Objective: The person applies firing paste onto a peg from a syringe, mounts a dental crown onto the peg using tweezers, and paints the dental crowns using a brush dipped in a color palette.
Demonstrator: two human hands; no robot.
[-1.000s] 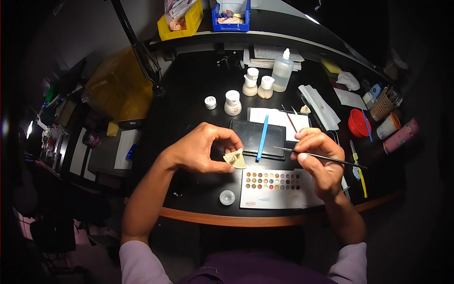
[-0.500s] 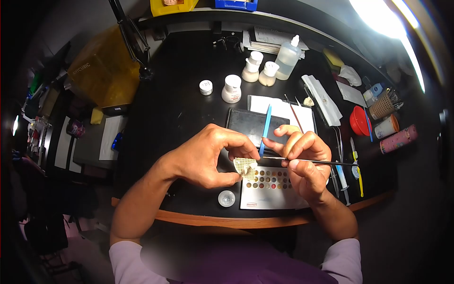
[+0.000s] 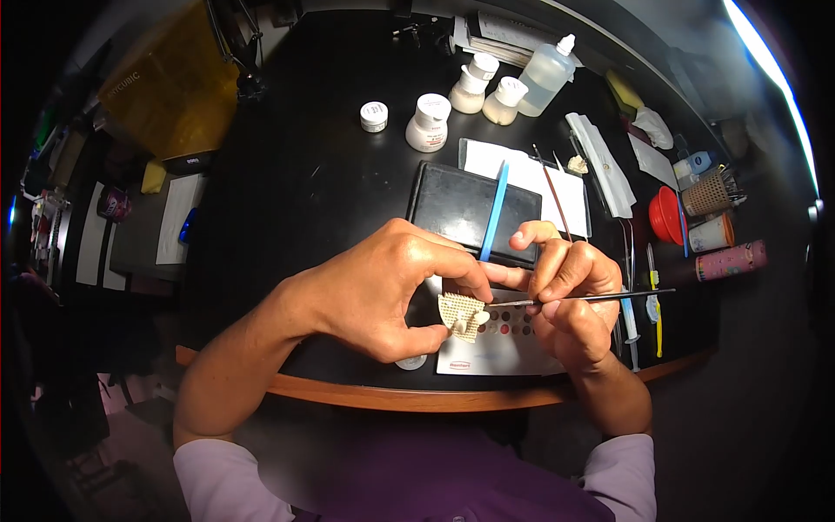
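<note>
My left hand (image 3: 383, 287) pinches a small cream honeycomb firing tray (image 3: 454, 306) between thumb and fingers. Pale tooth-shaped crowns (image 3: 482, 318) stand up from it near its right and lower edges. A fine brush with a black handle (image 3: 639, 294) is gripped in my right hand (image 3: 578, 283), its tip pointing left, close beside the right-hand crown. Whether the tip touches the crown I cannot tell. Beneath both hands lies a white shade card (image 3: 491, 358) with rows of coloured dots, partly covered. A small clear cup (image 3: 411, 363) is mostly hidden under my left hand.
Beyond my hands, a blue stick (image 3: 497, 209) rests across a black case (image 3: 435, 204). White-capped jars (image 3: 427, 126) and a clear squeeze bottle (image 3: 545, 80) stand farther back. On the right are a red bowl (image 3: 664, 216), a syringe (image 3: 630, 331) and a pink can (image 3: 732, 260).
The camera view has shifted slightly. My left hand has turned the firing tray so its top shows more, and the brush tip is now nearer the right-hand crown.
</note>
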